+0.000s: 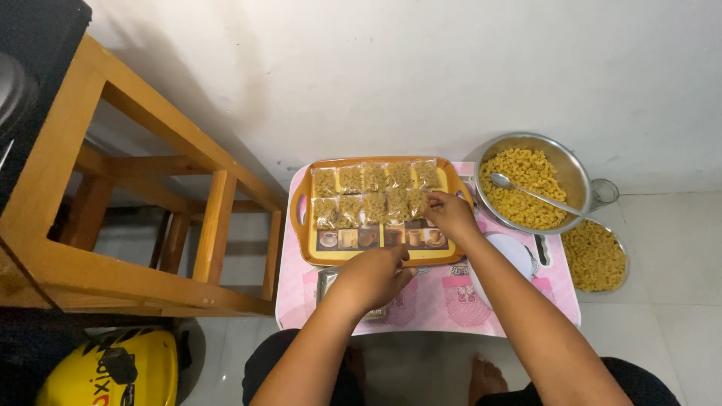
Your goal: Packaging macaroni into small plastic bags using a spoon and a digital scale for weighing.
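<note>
Your right hand [449, 213] is reaching over the orange tray [301, 218], fingers pinching a small clear packet of macaroni [418, 200] at the right end of the tray's 2nd row. 9 more packets are lying in 2 rows on the tray. Your left hand [374, 274] is resting at the tray's near edge, fingers curled down; what they are gripping, you cannot tell. The tray is sitting on a pink bench [421, 301]. Right of the tray, a steel bowl of macaroni [526, 184] is holding a spoon [526, 190].
</note>
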